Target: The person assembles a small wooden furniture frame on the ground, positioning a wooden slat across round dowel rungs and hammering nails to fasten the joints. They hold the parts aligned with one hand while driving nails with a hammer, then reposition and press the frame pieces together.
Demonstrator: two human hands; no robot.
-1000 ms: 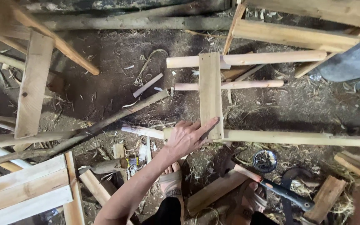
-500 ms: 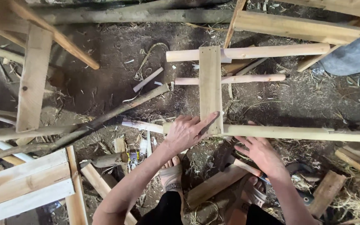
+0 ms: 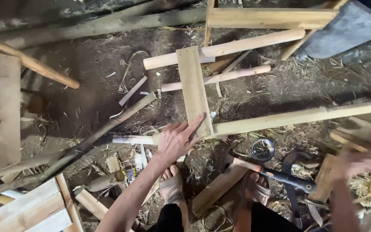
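A bare earth floor (image 3: 86, 86) strewn with straw, wood chips and offcuts is shown from above. The left hand (image 3: 177, 139) is laid flat, fingers spread, on the lower end of a short upright plank (image 3: 193, 88), which is set across three round poles (image 3: 245, 45). The right hand (image 3: 357, 163) is blurred near a wooden block (image 3: 325, 178); its grip cannot be told. A hammer (image 3: 275, 174) is seen lying between sandalled feet.

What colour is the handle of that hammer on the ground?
The hammer handle is black with an orange neck, seen in the head view.
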